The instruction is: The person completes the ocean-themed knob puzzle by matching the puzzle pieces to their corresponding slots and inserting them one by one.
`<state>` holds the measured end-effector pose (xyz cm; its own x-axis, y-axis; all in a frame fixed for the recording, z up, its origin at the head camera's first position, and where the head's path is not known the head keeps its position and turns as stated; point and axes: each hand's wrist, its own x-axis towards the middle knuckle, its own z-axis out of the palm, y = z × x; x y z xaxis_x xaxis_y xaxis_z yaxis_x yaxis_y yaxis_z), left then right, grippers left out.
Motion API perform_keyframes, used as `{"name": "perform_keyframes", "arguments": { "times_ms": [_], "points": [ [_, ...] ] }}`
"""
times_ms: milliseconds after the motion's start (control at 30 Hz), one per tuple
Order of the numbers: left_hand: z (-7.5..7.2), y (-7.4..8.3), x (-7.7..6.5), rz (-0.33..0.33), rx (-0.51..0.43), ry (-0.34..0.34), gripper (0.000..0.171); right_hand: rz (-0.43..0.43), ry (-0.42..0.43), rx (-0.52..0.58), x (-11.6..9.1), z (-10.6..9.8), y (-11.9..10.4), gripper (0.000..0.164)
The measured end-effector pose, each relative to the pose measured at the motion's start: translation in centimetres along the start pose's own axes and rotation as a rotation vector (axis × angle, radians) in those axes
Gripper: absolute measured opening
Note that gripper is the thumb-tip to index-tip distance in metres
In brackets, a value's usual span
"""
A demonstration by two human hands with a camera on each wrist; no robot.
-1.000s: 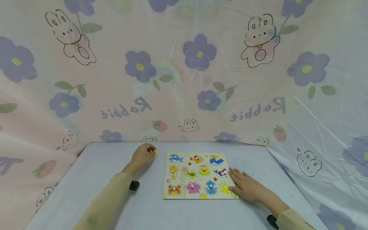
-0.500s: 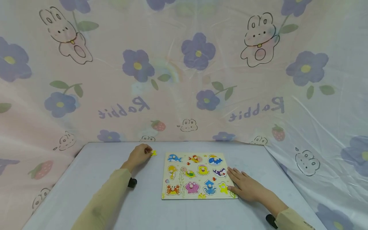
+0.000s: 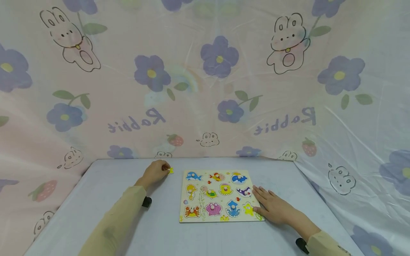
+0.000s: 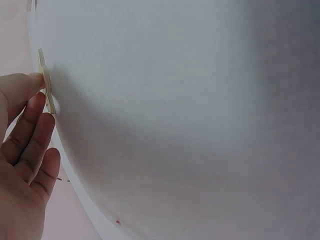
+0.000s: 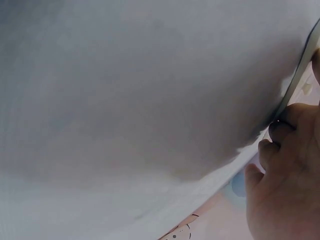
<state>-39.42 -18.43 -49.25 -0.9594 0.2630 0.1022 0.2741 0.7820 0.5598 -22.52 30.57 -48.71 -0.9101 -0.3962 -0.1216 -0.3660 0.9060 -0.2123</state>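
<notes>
At the far left part of the table, my left hand (image 3: 156,172) pinches a small yellow puzzle piece (image 3: 171,170) between thumb and fingers. The left wrist view shows that piece (image 4: 48,92) edge-on, thin and pale, close over the white cloth. A wooden sea-animal puzzle board (image 3: 208,219) lies flat in the middle, with a crab, shell, squid, octopus, turtle and whales in it. A yellow star (image 3: 248,209) shows at its lower right corner. My right hand (image 3: 275,208) rests at the board's right edge, fingers extended, thumb beside the star.
White cloth covers the table (image 3: 160,234). A patterned curtain (image 3: 192,106) with flowers and rabbits hangs behind and along both sides, meeting the table's far edge.
My left hand has shifted slightly and the yellow piece shows a little more beyond the fingertips. The whole head view has drifted slightly. My right hand stays on the board's edge.
</notes>
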Motion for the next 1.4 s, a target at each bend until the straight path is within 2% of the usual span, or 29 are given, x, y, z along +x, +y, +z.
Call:
{"name": "perform_keyframes", "arguments": {
  "times_ms": [233,367,567,700,1000,1200,1400],
  "points": [
    [0.1,0.4,-0.2,-0.020,0.016,0.009,0.016,0.004,0.000,-0.005,0.0,0.0,0.0,0.080],
    [0.1,0.4,-0.5,-0.025,0.020,0.029,0.017,0.009,-0.006,0.039,0.0,0.1,0.1,0.080],
    [-0.1,0.4,-1.1,0.005,0.013,0.059,0.015,0.014,-0.007,0.107,0.0,0.3,0.1,0.079],
    [-0.4,1.0,-1.7,0.039,-0.009,0.069,0.016,0.014,-0.008,0.117,-0.1,0.3,0.1,0.072],
    [-0.5,4.3,-3.7,0.123,-0.021,0.104,0.016,-0.011,0.015,0.101,-0.2,0.3,0.6,0.068],
    [0.5,6.9,-5.0,0.191,-0.037,0.097,0.015,-0.011,0.028,0.101,-0.2,0.4,0.8,0.066],
    [1.5,9.7,-6.3,0.289,-0.049,0.071,0.012,-0.011,0.026,0.100,0.1,0.4,0.8,0.066]
  ]
}}
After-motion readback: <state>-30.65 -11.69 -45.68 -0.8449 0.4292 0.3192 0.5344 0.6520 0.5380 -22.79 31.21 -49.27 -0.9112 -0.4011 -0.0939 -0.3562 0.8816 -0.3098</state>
